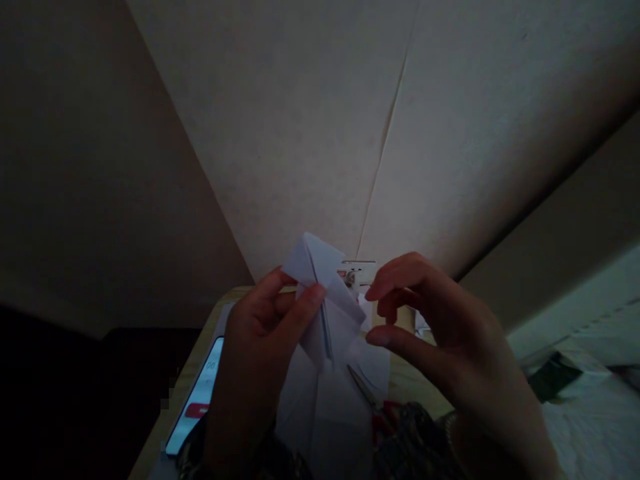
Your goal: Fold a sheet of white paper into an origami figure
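Note:
My left hand [273, 327] grips a folded piece of white paper [340, 320], its thumb lying on the front near the centre crease. The paper is held up above the table, with a pointed top and angled flaps. Just to the right of it, my right hand [425, 313] is apart from the paper, thumb and fingers spaced with nothing between them. Below the paper lie more white sheets [335, 420]. A pair of scissors [367, 390] with red handles rests on them, its handles partly hidden by my right sleeve.
A phone [197, 397] with a lit screen lies at the left on the wooden table [407, 380], partly behind my left wrist. A wall [300, 133] with a power socket [367, 270] rises behind. Whitish bedding [590, 427] is at the right. The scene is dim.

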The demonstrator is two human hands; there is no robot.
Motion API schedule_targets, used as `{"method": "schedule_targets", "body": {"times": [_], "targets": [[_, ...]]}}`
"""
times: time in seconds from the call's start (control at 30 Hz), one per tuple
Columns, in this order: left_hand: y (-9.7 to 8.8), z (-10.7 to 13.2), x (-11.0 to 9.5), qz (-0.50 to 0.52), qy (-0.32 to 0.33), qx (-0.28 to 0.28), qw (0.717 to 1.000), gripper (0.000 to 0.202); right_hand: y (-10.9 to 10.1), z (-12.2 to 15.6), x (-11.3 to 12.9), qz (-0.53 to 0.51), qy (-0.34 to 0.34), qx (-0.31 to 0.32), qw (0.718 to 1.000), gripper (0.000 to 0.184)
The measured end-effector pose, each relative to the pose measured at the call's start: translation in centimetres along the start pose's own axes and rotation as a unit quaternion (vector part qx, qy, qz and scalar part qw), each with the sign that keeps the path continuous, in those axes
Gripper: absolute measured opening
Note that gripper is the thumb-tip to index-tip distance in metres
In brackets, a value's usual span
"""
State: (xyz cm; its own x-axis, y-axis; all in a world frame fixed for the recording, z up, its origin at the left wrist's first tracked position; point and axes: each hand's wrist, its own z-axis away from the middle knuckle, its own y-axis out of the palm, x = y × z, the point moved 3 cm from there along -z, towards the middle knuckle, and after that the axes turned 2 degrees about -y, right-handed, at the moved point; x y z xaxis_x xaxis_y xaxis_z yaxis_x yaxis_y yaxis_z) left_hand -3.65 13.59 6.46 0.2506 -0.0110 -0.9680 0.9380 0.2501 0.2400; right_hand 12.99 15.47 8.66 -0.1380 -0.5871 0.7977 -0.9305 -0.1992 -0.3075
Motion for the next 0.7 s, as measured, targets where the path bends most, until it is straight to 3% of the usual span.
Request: {"method": "schedule_targets", "body": {"times": [0.13, 0.27, 0.5, 0.7], "targets": [[-0.1, 0.1, -0.2, 0.045, 0.043, -0.075, 0.995, 0.006, 0.9, 0.2, 0.5, 0.092, -0.073, 0.032, 0.993, 0.027], [0.2, 0.4, -0.3, 0.054, 0.068, -0.102, 0.991, 0.007, 1.8, 0.1, 0.6, 0.142, -0.112, -0.001, 0.983, 0.025], [0.7, 0.6, -0.2, 0.097, 0.024, -0.042, 0.994, 0.016, 2.0, -0.2, 0.8, 0.182, -0.17, -0.046, 0.967, 0.019], [0.9, 0.6, 0.5, 0.123, 0.053, -0.069, 0.989, 0.016, 2.0, 0.0, 1.0, 0.176, -0.164, -0.069, 0.968, 0.01]]}}
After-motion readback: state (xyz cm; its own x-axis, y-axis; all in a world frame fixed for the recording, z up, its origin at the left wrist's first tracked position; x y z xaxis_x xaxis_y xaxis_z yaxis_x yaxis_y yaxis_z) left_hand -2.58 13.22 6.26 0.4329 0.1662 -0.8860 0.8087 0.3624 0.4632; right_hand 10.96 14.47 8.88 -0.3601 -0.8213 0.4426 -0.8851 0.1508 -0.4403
